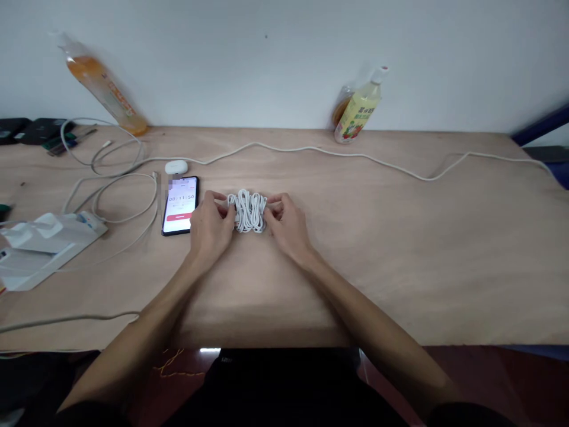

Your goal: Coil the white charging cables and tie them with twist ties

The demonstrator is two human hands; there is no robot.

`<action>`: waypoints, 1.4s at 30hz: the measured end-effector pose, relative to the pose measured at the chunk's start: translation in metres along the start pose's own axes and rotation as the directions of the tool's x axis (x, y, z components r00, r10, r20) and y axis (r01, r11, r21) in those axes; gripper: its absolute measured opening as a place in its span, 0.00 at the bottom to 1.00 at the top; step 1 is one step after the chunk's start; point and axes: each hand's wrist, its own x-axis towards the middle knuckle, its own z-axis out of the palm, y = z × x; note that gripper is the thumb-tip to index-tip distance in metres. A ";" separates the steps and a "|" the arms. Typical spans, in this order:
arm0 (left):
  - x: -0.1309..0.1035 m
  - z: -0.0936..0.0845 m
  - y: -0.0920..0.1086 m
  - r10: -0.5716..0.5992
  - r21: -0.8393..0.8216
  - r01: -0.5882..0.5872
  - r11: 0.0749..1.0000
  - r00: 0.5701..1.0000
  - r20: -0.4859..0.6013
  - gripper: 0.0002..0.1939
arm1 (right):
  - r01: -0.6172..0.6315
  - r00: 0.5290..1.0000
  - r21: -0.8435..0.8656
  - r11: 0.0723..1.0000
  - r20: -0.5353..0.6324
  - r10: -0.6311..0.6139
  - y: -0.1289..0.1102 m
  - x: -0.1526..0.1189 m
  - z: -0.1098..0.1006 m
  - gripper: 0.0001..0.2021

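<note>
Several bundled white cables [249, 212] lie side by side on the wooden table [400, 237], between my two hands. My left hand [212, 222] grips the left end of the bundles, with thumb and fingers closed on it. At the right end, my right hand [287, 224] pinches the bundles between thumb and fingers. Just left of my left hand lies a phone [181, 206] with a timer on its lit screen. A small white case [176, 167] sits behind the phone.
A white power strip [53, 249] with plugged-in chargers and loose cables is at left. An orange bottle [106, 95] and a yellow-green bottle [359, 110] stand by the wall. A long white cable [329, 153] crosses behind my hands. Black boxes [40, 130] sit back left.
</note>
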 end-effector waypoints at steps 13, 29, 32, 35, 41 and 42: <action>-0.007 0.002 0.005 0.003 0.110 -0.005 0.994 1.000 0.015 0.23 | -0.079 0.997 0.023 0.997 -0.015 0.079 -0.001 0.001 0.000 0.14; -0.014 0.017 -0.003 0.498 0.031 -0.497 0.867 0.866 -0.053 0.06 | -0.129 0.992 0.061 0.990 -0.007 0.129 0.001 0.005 0.004 0.18; -0.013 0.018 -0.005 0.499 0.023 -0.498 0.867 0.866 -0.047 0.05 | -0.144 0.989 0.070 0.987 -0.018 0.145 -0.002 0.004 0.004 0.18; -0.013 0.019 -0.007 0.495 0.023 -0.495 0.869 0.868 -0.036 0.06 | -0.141 0.989 0.080 0.987 -0.036 0.144 -0.003 0.003 0.002 0.18; -0.015 0.021 -0.008 0.535 0.028 -0.534 0.845 0.844 -0.046 0.10 | -0.028 0.992 -0.052 0.998 -0.127 0.022 -0.004 0.001 -0.001 0.11; -0.015 0.021 -0.009 0.544 0.030 -0.543 0.839 0.837 -0.054 0.10 | -0.007 0.991 -0.078 0.997 -0.135 -0.003 -0.004 0.001 -0.001 0.10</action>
